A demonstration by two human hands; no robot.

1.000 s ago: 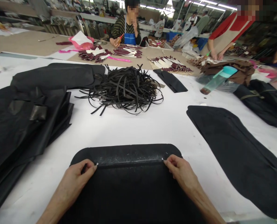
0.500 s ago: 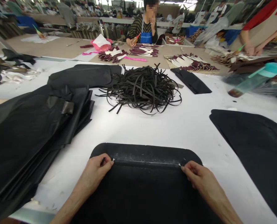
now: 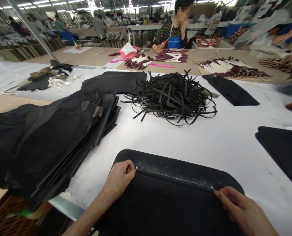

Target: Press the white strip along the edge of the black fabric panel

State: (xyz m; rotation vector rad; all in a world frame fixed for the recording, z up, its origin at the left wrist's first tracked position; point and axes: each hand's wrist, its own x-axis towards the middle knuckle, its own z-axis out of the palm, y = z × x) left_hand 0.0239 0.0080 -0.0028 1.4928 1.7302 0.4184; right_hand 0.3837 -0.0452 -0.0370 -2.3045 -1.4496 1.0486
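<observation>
Right in front of the wearer, a black panel (image 3: 175, 173) with rounded corners lies on the white-topped bench (image 3: 185, 141), its far edge folded over into a long straight crease. Both hands are on it and narrowed to a pinch at the ends of that fold. The left hand (image 3: 117, 180) sits at the left end, right by a tiny white mark (image 3: 136, 167), and the right hand (image 3: 243, 208) has its fingertips (image 3: 218, 193) at the right end, by a matching mark (image 3: 212, 187).

To the left there's a tall, messy stack of black panels (image 3: 62, 137). Straight ahead sits a tangled heap of thin black strips (image 3: 172, 98), with a folded black piece (image 3: 230, 90) just beside it and another black panel (image 3: 281, 150) off to the right.

Across the bench, a co-worker in a blue apron (image 3: 174, 42) holds an orange-handled tool (image 3: 164, 46) over maroon-and-cream cut pieces (image 3: 171, 56). A pink bag (image 3: 128, 49) sits near them, and more maroon-and-cream pieces (image 3: 231, 68) lie further right.
</observation>
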